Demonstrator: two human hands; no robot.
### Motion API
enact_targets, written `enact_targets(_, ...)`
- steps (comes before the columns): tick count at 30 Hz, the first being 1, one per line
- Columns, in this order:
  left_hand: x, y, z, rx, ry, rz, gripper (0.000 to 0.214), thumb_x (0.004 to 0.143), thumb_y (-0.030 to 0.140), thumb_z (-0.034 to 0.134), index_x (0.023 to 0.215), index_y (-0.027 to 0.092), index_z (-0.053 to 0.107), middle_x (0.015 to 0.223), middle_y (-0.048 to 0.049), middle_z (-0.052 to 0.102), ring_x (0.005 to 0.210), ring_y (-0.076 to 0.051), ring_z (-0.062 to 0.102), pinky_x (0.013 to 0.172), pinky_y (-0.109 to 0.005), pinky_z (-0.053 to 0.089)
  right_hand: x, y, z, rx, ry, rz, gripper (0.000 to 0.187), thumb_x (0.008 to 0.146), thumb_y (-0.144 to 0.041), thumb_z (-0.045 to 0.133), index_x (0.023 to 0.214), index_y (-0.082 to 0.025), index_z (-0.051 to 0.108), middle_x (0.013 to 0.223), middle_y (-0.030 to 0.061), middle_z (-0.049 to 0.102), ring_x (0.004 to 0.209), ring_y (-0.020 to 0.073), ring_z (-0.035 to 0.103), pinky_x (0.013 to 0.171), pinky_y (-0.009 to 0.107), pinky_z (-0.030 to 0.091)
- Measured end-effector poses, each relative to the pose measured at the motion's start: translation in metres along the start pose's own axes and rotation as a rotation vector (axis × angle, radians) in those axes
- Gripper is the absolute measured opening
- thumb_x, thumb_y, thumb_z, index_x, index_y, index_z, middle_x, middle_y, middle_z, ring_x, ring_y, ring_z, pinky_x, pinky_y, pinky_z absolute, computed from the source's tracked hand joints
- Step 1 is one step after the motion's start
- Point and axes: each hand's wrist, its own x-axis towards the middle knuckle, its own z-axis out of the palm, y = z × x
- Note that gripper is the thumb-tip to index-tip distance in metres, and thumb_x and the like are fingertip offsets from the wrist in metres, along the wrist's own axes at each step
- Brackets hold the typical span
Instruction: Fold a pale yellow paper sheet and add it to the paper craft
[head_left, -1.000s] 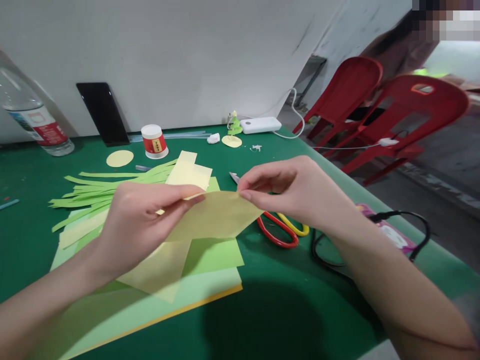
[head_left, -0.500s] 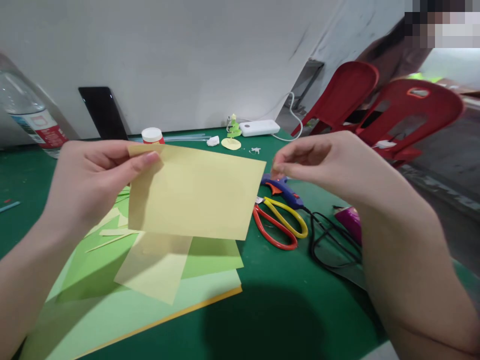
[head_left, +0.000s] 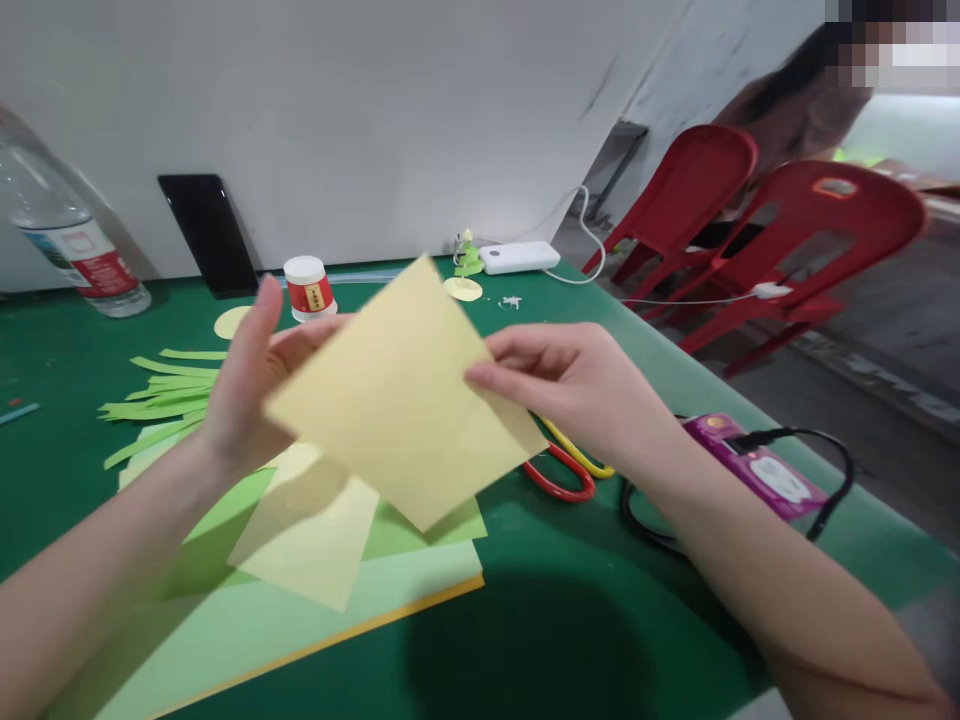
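A pale yellow sheet of paper is held up, turned cornerwise, over the table. My right hand pinches its right edge between thumb and fingers. My left hand is open at the sheet's left side, thumb raised, with its fingertips partly behind the paper; whether they touch it I cannot tell. Below lie another pale yellow piece of paper and stacked green sheets. Cut green strips are spread left of my left hand. Scissors with red and yellow handles lie partly hidden under the sheet and my right hand.
At the back stand a water bottle, a phone, a red-and-white paper cup, a small green paper tree and a white power bank. A purple box with a black cable lies right. Red chairs and a person are beyond.
The yellow sheet has turned from level to cornerwise. My right hand has moved left and taken hold of its edge. My left hand has released its pinch and opened.
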Motion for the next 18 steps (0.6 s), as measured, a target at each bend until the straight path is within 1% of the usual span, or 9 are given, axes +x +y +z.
enact_targets(1,0.001,-0.002,0.0,-0.125,-0.056,-0.015,0.079,0.085,0.063,0.001,0.1,0.021,0.066,0.073,-0.0086,0.071,0.069,-0.022,0.068,0.051,-0.03,0.054,0.001,0.001,0.0,0.083,0.064,0.01,0.01,0.078,-0.026,0.06,0.078,-0.018,0.065,0.072,-0.0003,0.068,0.061,0.0109,0.063,0.052,0.019,0.05)
enact_targets(2,0.001,-0.003,0.0,-0.246,-0.131,-0.043,0.079,0.081,0.069,0.005,0.104,0.022,0.064,0.079,-0.0091,0.072,0.076,-0.024,0.069,0.055,-0.032,0.055,0.002,0.002,0.001,0.135,0.119,0.01,0.009,0.078,-0.026,0.06,0.079,-0.018,0.065,0.07,-0.0005,0.068,0.061,0.0109,0.063,0.052,0.019,0.05)
enact_targets(4,-0.002,-0.007,0.003,-0.34,-0.24,-0.101,0.067,0.075,0.074,0.031,0.106,0.025,0.063,0.09,-0.0073,0.071,0.084,-0.025,0.068,0.062,-0.034,0.057,0.003,0.004,0.002,0.174,0.176,0.002,0.009,0.079,-0.026,0.06,0.079,-0.018,0.065,0.066,-0.0011,0.066,0.058,0.0101,0.062,0.051,0.019,0.05)
enact_targets(6,-0.008,-0.01,0.007,-0.292,-0.251,-0.161,0.045,0.075,0.058,0.055,0.106,0.028,0.062,0.097,-0.0039,0.07,0.086,-0.022,0.068,0.069,-0.031,0.058,0.005,0.006,0.002,0.195,0.163,-0.002,0.011,0.079,-0.028,0.059,0.08,-0.018,0.065,0.064,-0.0015,0.064,0.057,0.01,0.061,0.051,0.019,0.05)
enact_targets(7,-0.011,-0.011,0.01,-0.271,-0.231,-0.186,0.035,0.078,0.048,0.058,0.106,0.029,0.062,0.099,-0.0026,0.07,0.084,-0.019,0.068,0.07,-0.029,0.057,0.005,0.007,0.001,0.208,0.133,-0.001,0.012,0.08,-0.028,0.058,0.084,-0.019,0.065,0.064,-0.0013,0.065,0.058,0.0103,0.062,0.051,0.02,0.05)
enact_targets(9,-0.017,-0.013,0.013,-0.251,-0.192,-0.207,0.024,0.084,0.037,0.054,0.105,0.029,0.063,0.095,-0.0016,0.07,0.08,-0.016,0.067,0.067,-0.026,0.057,0.006,0.01,-0.002,0.232,0.043,-0.004,0.017,0.082,-0.028,0.056,0.093,-0.019,0.064,0.07,-0.0007,0.066,0.06,0.0111,0.062,0.055,0.022,0.052)
enact_targets(12,-0.019,-0.014,0.013,-0.228,-0.142,-0.156,0.023,0.086,0.035,0.052,0.104,0.028,0.065,0.097,-0.0024,0.07,0.083,-0.018,0.067,0.066,-0.027,0.058,0.009,0.013,-0.008,0.27,-0.079,-0.044,0.019,0.081,-0.024,0.053,0.098,-0.022,0.062,0.079,-0.001,0.067,0.062,0.0105,0.062,0.059,0.024,0.052)
enact_targets(15,-0.014,-0.01,0.008,-0.166,-0.173,-0.063,0.024,0.086,0.029,0.053,0.107,0.032,0.064,0.111,-0.001,0.066,0.098,-0.021,0.064,0.077,-0.03,0.056,0.012,0.014,-0.013,0.298,-0.104,-0.079,0.016,0.076,-0.016,0.053,0.084,-0.022,0.065,0.077,-0.0033,0.065,0.061,0.0087,0.06,0.054,0.02,0.048)
enact_targets(18,-0.01,-0.005,0.003,-0.195,-0.288,0.058,0.031,0.083,0.015,0.051,0.1,0.034,0.068,0.129,0.0032,0.055,0.121,-0.023,0.049,0.094,-0.033,0.049,0.014,0.013,-0.018,0.266,-0.055,-0.092,0.015,0.072,-0.012,0.051,0.07,-0.019,0.065,0.064,-0.0032,0.061,0.051,0.0057,0.054,0.043,0.016,0.039)
